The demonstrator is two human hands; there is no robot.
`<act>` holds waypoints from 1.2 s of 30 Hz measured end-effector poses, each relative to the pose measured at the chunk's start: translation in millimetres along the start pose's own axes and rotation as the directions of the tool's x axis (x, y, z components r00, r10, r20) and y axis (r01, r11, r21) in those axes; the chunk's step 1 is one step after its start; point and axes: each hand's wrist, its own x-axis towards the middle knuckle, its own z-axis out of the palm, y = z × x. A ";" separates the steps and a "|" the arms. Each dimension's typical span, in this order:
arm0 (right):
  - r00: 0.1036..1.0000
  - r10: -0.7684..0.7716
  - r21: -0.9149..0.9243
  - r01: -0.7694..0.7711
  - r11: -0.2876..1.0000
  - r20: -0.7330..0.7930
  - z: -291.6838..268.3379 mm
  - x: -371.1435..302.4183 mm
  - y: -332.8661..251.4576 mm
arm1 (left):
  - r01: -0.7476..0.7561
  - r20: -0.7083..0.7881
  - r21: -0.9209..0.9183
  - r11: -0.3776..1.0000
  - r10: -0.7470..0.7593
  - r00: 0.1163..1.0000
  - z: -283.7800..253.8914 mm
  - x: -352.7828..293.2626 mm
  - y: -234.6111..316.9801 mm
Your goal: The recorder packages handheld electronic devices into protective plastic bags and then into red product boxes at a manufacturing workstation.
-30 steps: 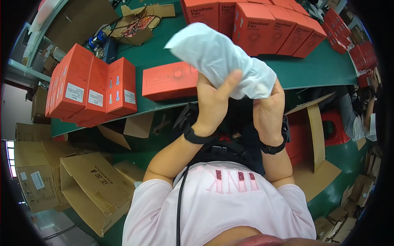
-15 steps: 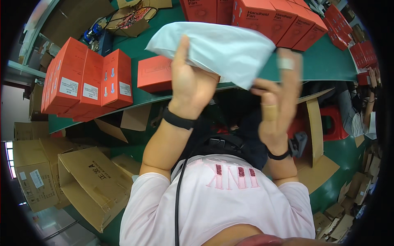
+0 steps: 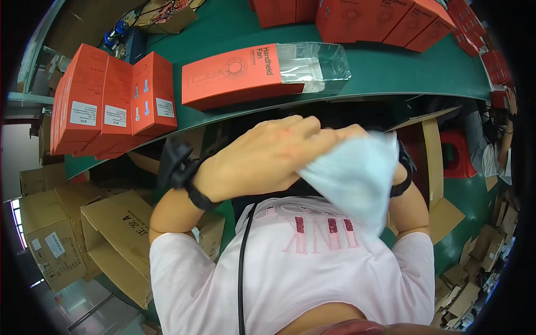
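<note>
A pale bluish-white pouch (image 3: 354, 173), smeared by motion, is held before my chest. My left hand (image 3: 262, 156) shows its back, with curled fingers closed on the pouch's upper edge. The pouch covers most of my right hand (image 3: 400, 174); only a bit near the wrist shows, and its fingers are hidden. On the table beyond my hands lies an orange-red box (image 3: 231, 78) with a round fan drawing. A clear plastic tray (image 3: 315, 67) sticks out of its right end. What the pouch contains is hidden.
Upright orange-red boxes (image 3: 117, 106) stand together at the table's left, and more boxes (image 3: 385, 22) line the back right. Open brown cartons (image 3: 120, 240) sit on the floor at left. A red stool (image 3: 460, 153) is at right. Another person's arm (image 3: 507, 139) shows at far right.
The pouch has come down from above the table toward my chest. My left hand turned palm-down over it, and my right hand went behind it. The box and clear tray are now uncovered.
</note>
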 end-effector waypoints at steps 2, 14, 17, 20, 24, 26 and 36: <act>0.977 0.210 0.270 -0.213 0.939 0.040 -1.5 -1.1 -5.9 | -0.024 0.025 0.178 0.984 0.020 0.999 -3.5 -1.4 1.7; 0.932 0.189 -0.559 -0.340 0.757 -0.311 -31.7 39.7 -122.5 | 0.169 -0.412 0.319 0.933 -0.024 0.911 -41.0 6.1 -58.5; 0.969 0.079 -0.887 -0.246 0.391 -0.233 -89.8 46.5 -120.0 | 0.357 -0.343 0.480 0.801 -0.203 0.917 -31.4 -8.4 -100.3; 0.923 0.348 -0.931 -0.262 0.256 -0.164 -85.1 80.6 -128.7 | 0.381 -0.267 0.396 0.835 -0.292 0.918 -5.7 -10.3 -128.7; 0.978 0.205 -0.892 -0.132 0.431 -0.046 -86.1 120.6 -106.7 | 0.380 -0.255 0.272 0.884 -0.314 0.914 -7.3 -3.7 -128.2; 0.991 0.136 -0.866 -0.060 0.497 0.010 -82.0 126.1 -94.4 | 0.361 -0.276 0.269 0.893 -0.288 0.917 -7.0 -1.2 -126.3; 0.791 -0.594 -0.969 0.002 0.246 -0.149 -81.4 141.6 -15.5 | 0.361 -0.289 0.260 0.896 -0.284 0.914 -6.6 -2.5 -128.4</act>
